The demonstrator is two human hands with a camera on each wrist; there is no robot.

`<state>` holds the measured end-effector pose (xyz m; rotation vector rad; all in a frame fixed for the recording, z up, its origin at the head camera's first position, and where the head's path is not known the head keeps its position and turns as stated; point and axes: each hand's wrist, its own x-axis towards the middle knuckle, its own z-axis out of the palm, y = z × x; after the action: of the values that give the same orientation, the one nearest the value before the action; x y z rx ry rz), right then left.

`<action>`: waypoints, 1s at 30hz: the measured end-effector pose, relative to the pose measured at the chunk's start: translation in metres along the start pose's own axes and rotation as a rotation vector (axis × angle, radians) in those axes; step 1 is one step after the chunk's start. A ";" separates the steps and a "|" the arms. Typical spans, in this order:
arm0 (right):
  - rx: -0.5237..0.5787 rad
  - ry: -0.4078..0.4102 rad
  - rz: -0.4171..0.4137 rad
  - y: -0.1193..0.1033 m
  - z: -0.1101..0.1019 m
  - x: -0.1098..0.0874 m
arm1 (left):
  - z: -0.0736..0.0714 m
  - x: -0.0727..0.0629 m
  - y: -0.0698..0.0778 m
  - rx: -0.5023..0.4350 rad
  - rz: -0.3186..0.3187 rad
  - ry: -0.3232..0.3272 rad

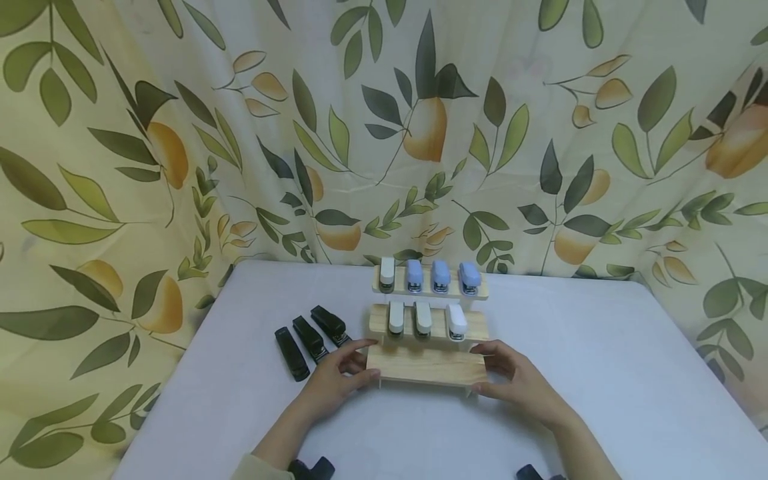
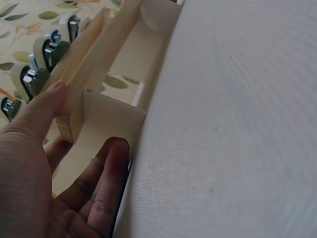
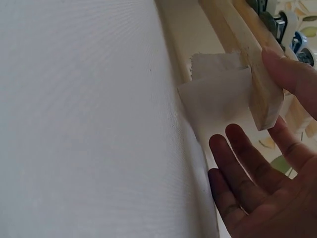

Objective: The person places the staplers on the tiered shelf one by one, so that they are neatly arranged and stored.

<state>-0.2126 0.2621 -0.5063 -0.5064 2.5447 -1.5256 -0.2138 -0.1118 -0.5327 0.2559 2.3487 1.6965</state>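
Observation:
A three-step wooden display stand (image 1: 426,365) is on the table, its lowest board bare. My left hand (image 1: 339,379) pinches the left end of that board, thumb at the front edge and index finger behind. At the right end my right hand (image 1: 521,381) holds it likewise; in the right wrist view its other fingers (image 3: 247,171) spread below the board. On the middle step sit three white staplers (image 1: 423,319). The top step carries one white stapler (image 1: 387,272) and three blue staplers (image 1: 441,275). White supports (image 2: 116,111) show under the lowest board.
Three black staplers (image 1: 292,353) lie side by side left of the stand, just beyond my left hand. The white-covered table (image 1: 600,347) ends at the back against a leaf-and-fruit patterned curtain (image 1: 420,187). Dark objects (image 1: 312,469) show at the bottom edge.

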 end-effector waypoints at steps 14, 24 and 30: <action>0.036 0.007 -0.017 0.005 0.001 -0.001 | 0.001 0.000 0.000 0.013 0.010 0.007; 0.045 -0.007 -0.012 0.009 0.000 -0.001 | 0.002 -0.003 0.007 -0.024 0.008 0.017; 0.034 -0.007 -0.004 0.012 0.000 0.000 | 0.002 -0.005 0.018 0.019 -0.008 0.057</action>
<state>-0.2152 0.2678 -0.5167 -0.5112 2.5095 -1.5628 -0.2084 -0.1061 -0.5161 0.2045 2.4036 1.7009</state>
